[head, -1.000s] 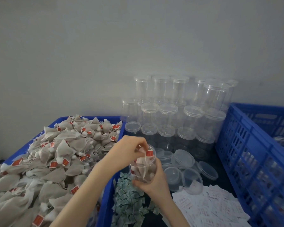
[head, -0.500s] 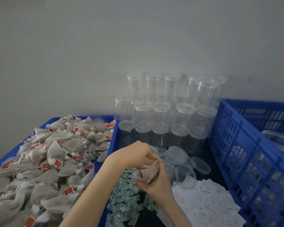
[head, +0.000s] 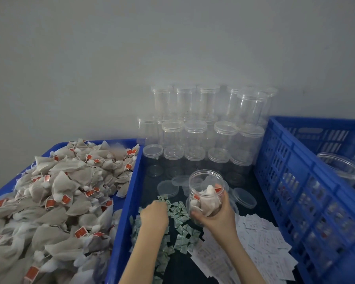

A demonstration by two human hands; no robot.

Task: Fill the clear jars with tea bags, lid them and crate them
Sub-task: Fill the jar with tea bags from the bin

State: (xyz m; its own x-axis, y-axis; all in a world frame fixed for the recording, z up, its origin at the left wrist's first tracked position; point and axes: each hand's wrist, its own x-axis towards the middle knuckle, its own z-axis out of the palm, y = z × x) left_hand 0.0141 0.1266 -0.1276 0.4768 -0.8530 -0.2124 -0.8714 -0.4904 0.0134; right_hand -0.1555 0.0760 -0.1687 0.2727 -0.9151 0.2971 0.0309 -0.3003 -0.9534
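We see that the left hand (head: 154, 213) has come off the jar's mouth, where it was pushing tea bags in a moment ago, and now rests knuckles-up on the green sachets (head: 177, 226) at about 7 o'clock of the jar; its fingers are hidden beneath it, so we cannot tell whether they pinch one. The right hand (head: 217, 214) still holds the open jar (head: 207, 193) upright above the dark counter (head: 150, 187), fingers wrapped round its lower wall, tea bags filling the bottom half. We judge the filling paused for a sachet; lidding is not yet done. Loose lids (head: 168, 188) lie at 10 o'clock, stacked empty jars (head: 195, 140) at 12. The tea-bag bin's wall (head: 129, 201) hems the left, the blue crate (head: 291, 181) the right; open room runs only between them.
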